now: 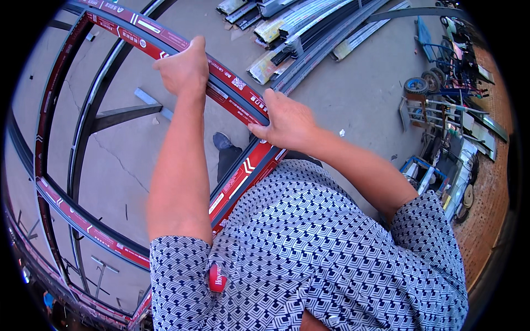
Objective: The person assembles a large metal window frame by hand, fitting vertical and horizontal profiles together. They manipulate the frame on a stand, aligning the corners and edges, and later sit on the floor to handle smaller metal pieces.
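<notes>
A large rectangular metal frame, like a window frame (229, 77), stretches from the upper left toward my body. Red printed protective film covers it between dark edges. My left hand (187, 69) is closed over the far bar, with its fingers wrapped across the top. Close to the right-hand corner, my right hand (290, 118) grips the same frame, its thumb on the near side and its fingertips mostly hidden. From that corner a side bar (237, 185) runs back against my shirt. A crossbar (91, 226) divides the frame at the left.
Dark steel support bars (124, 117) stand beneath the frame. Long metal profiles (314, 36) lie piled on the concrete floor (353, 105) ahead. At the right, a wheeled cart (422, 88) and assorted metal parts (458, 165) line a brick wall (494, 187). My shoe (222, 141) shows below the frame.
</notes>
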`<state>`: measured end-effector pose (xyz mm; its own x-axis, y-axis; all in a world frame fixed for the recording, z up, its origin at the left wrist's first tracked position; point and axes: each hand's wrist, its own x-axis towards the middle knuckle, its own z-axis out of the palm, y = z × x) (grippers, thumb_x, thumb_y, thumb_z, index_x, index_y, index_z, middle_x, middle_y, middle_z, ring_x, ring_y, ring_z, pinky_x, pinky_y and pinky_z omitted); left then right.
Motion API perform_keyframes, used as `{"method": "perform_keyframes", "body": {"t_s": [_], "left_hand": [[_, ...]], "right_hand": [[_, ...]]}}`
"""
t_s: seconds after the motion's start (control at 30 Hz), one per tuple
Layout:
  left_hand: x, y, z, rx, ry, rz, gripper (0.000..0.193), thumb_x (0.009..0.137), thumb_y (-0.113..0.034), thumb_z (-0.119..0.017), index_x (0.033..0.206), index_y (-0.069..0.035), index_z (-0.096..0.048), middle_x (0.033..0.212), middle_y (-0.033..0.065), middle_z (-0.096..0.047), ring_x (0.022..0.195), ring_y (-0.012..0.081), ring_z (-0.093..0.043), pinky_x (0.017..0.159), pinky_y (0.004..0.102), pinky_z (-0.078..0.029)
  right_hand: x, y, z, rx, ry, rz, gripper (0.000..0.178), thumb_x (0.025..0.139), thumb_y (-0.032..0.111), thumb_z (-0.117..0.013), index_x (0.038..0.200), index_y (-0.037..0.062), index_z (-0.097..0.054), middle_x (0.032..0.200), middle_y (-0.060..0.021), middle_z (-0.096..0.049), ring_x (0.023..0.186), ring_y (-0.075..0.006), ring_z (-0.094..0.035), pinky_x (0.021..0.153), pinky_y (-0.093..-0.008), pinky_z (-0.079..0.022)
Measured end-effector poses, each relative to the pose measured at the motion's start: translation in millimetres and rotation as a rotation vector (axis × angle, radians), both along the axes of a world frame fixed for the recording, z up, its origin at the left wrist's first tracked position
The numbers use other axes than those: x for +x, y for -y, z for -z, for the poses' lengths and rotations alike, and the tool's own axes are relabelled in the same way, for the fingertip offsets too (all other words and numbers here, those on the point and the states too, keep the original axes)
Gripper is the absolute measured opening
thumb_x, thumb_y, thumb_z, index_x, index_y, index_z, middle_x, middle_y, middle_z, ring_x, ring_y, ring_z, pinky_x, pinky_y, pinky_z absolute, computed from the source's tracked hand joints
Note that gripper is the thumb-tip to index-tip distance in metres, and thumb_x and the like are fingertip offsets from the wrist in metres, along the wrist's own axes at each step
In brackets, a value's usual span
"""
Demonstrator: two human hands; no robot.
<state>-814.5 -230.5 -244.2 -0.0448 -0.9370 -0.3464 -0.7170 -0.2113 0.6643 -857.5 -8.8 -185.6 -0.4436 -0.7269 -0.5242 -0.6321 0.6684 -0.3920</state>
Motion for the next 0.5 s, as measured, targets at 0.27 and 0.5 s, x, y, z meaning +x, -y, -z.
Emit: {"method": "perform_keyframes", "body": {"t_s": [0.27, 0.5], "left_hand": [[-8, -4, -2, 0.004, 0.049, 0.020, 0.097, 0.072, -0.051, -0.079, 0.132, 0.017, -0.045, 0.121, 0.0303, -0.072, 0.113, 0.0428, -0.074, 0.107, 0.0430, -0.054], [-9, -1, 2, -0.010, -0.010, 0.022, 0.093, 0.074, -0.051, -0.079, 0.128, 0.018, -0.047, 0.118, 0.0309, -0.072, 0.112, 0.0445, -0.073, 0.106, 0.0459, -0.054]], "right_hand": [[5, 2, 23, -0.053, -0.097, 0.039, 0.066, 0.087, 0.048, -0.085, 0.116, 0.0009, -0.049, 0.109, -0.0252, -0.069, 0.100, -0.0429, -0.073, 0.083, -0.0539, -0.060], [8, -3, 33, -0.128, -0.161, 0.063, 0.065, 0.086, 0.048, -0.085, 0.113, 0.0019, -0.048, 0.106, -0.0230, -0.067, 0.098, -0.0433, -0.071, 0.080, -0.0550, -0.059]]}}
